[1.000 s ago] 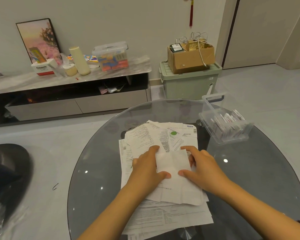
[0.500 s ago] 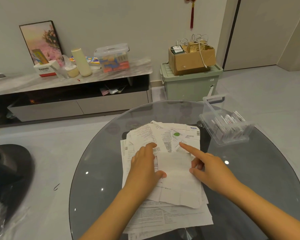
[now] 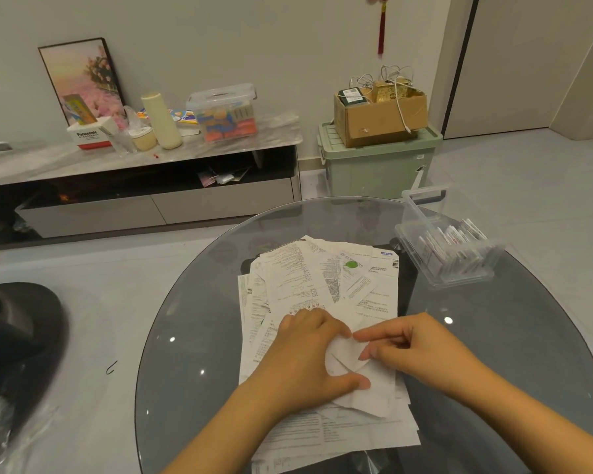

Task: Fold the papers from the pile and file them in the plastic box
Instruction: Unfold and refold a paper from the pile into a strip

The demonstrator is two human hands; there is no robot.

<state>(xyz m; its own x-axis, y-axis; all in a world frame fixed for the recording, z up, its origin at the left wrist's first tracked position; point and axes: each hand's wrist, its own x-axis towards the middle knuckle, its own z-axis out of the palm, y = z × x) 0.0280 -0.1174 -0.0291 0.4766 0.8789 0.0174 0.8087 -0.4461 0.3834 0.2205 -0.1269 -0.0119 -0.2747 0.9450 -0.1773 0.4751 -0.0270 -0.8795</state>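
Pinching thin white paper (image 3: 348,357): left hand (image 3: 302,357) and right hand (image 3: 421,347) fingers, over loose pile (image 3: 322,285), round glass table (image 3: 493,336)

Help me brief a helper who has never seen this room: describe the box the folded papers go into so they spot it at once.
Start at the round glass table with the pile of papers. At its far right edge stands a clear plastic box, lidless, with folded papers upright inside. The other clear box, on the sideboard, has a lid.
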